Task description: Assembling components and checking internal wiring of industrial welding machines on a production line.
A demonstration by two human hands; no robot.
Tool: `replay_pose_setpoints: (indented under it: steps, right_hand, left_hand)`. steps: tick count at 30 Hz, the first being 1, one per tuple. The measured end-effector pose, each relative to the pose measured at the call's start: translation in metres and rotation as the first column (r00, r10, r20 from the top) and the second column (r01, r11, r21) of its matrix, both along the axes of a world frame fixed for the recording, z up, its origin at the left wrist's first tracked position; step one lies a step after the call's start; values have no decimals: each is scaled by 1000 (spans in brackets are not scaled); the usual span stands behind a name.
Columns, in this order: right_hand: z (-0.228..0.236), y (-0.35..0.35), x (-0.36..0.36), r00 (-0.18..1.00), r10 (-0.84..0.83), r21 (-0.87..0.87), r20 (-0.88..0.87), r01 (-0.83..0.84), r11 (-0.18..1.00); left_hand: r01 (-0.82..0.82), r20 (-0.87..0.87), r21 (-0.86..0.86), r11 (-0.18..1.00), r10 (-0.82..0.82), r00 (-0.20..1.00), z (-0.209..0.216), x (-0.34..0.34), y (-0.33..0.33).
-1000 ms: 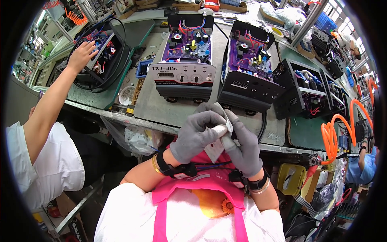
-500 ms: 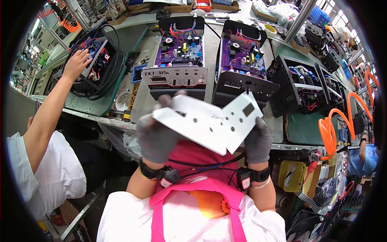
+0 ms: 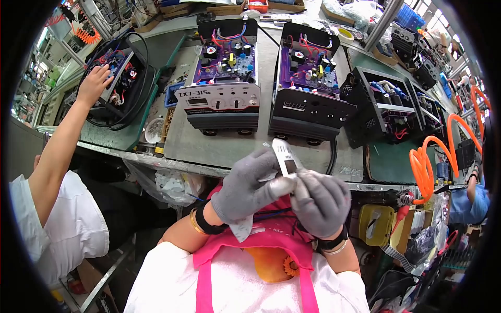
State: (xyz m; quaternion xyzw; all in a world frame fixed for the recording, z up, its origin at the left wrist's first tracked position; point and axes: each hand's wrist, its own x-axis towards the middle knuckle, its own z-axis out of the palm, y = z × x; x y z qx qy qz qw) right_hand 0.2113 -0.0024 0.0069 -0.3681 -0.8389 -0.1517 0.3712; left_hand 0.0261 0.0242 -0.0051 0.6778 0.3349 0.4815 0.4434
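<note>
In grey work gloves, my left hand and my right hand are both closed on a bent sheet-metal panel in front of my apron. The panel is turned almost edge-on, with dark print and a rectangular cutout in its upper part. Most of it is hidden behind my fingers; a pale corner shows below my left hand. Beyond my hands stand an uncovered power unit with a white front panel and another with a black front panel, their purple circuit boards and wires exposed.
More black units stand at the right, near a coiled orange air hose. A co-worker's hand rests on an uncovered unit at the left. A yellow bin sits below the bench's front edge.
The panel has turned from lying broad side up to nearly edge-on. My hands have come closer together, the left one moving right. My view has shifted slightly.
</note>
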Motion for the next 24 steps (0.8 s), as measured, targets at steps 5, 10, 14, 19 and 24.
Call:
replay_pose_setpoints:
  steps: [5, 10, 14, 19, 24]
  right_hand:
    - [-15, 16, 19, 970, -99, -285, -223, 32, 958]
    - [-42, 39, 56, 573, -395, -648, -718, -344, 680]
    - [-54, 40, 61, 382, -434, -577, -816, -485, 658]
    - [-52, 63, 61, 271, -409, -489, -872, -414, 768]
    - [-50, 86, 61, 267, -332, -411, -905, -347, 843]
  left_hand:
    - [-129, -195, 83, 988, 144, 970, 10, -14, 19]
    - [84, -168, 128, 988, -62, 984, 16, -32, 30]
    - [44, -143, 86, 995, -31, 989, 3, -28, 38]
    - [-105, -93, 55, 993, 110, 990, -18, -4, 68]
    - [-244, -19, -40, 969, 244, 970, -27, 14, 85]
